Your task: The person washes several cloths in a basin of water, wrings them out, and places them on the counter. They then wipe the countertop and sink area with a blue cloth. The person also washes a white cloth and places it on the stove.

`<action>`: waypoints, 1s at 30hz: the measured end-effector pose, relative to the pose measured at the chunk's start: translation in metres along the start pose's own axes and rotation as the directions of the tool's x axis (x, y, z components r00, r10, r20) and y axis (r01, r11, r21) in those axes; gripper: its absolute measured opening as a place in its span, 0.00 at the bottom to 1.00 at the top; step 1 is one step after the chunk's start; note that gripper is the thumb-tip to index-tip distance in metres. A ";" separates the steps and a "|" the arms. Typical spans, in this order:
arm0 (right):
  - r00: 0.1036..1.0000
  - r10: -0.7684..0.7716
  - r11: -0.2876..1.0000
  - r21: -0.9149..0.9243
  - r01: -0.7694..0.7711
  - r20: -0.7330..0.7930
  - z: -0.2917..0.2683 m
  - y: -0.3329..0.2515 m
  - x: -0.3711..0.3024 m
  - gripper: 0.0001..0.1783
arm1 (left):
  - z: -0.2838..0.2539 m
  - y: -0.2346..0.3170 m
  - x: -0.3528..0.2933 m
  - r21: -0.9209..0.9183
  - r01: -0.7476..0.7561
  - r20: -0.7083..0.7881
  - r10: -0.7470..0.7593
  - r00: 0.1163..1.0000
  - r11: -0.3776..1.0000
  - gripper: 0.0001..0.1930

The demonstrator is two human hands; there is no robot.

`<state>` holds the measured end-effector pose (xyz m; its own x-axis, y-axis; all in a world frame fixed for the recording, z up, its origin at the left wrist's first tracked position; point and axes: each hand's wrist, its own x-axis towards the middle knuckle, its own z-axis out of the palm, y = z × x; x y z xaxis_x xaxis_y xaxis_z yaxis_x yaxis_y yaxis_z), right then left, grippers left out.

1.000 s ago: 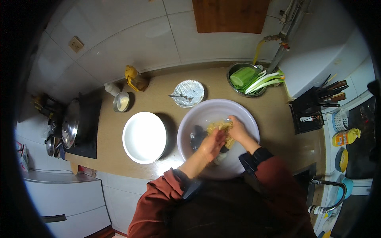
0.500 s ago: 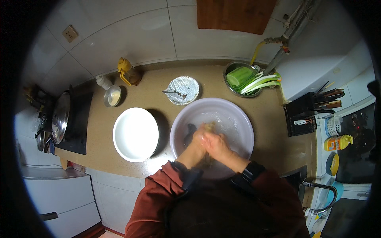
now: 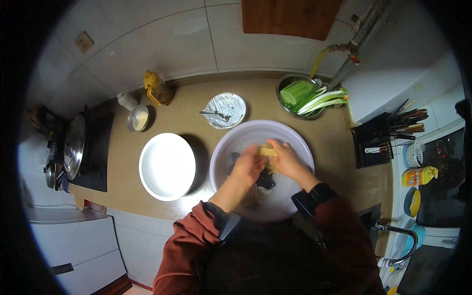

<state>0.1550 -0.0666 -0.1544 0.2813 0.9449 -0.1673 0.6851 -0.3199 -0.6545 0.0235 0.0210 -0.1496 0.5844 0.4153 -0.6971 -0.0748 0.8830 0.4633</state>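
Over lilac basin (image 3: 222, 148) you're pinching yellow strips (image 3: 268, 151) w/ R hand (image 3: 290, 163); L hand (image 3: 249, 166) blurred, can't tell grip; best working low.

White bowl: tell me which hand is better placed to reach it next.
Left, most likely: the left hand, over the lilac basin, is nearer the white bowl, while the right hand is farther off and appears to hold yellow food.

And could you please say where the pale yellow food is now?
In the head view, the pale yellow food is right of centre, between the left hand and right hand, within the rim of the round lilac basin.
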 end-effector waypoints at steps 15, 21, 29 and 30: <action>0.953 -0.293 0.928 0.214 0.304 -0.081 0.005 -0.053 -0.060 0.18 | -0.027 -0.039 0.041 -0.237 0.399 0.355 -0.303 0.884 0.886 0.29; 0.927 -0.232 0.913 0.264 0.312 -0.294 0.019 -0.077 -0.055 0.08 | -0.044 -0.056 0.057 0.129 -0.011 0.329 -0.032 0.944 0.992 0.23; 0.912 0.057 0.983 0.181 0.019 -0.406 0.026 -0.019 0.007 0.12 | 0.004 -0.033 0.022 -0.265 0.088 -0.088 -0.115 0.989 0.960 0.23; 0.924 0.139 0.986 0.136 -0.096 -0.357 0.022 -0.008 0.010 0.12 | 0.005 -0.026 0.021 -0.247 0.065 -0.101 -0.093 0.991 0.967 0.23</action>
<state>0.1373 -0.0530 -0.1673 0.5952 0.8034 0.0173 0.5570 -0.3969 -0.7295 0.0416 0.0055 -0.1738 0.5042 0.3517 -0.7888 -0.2340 0.9348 0.2672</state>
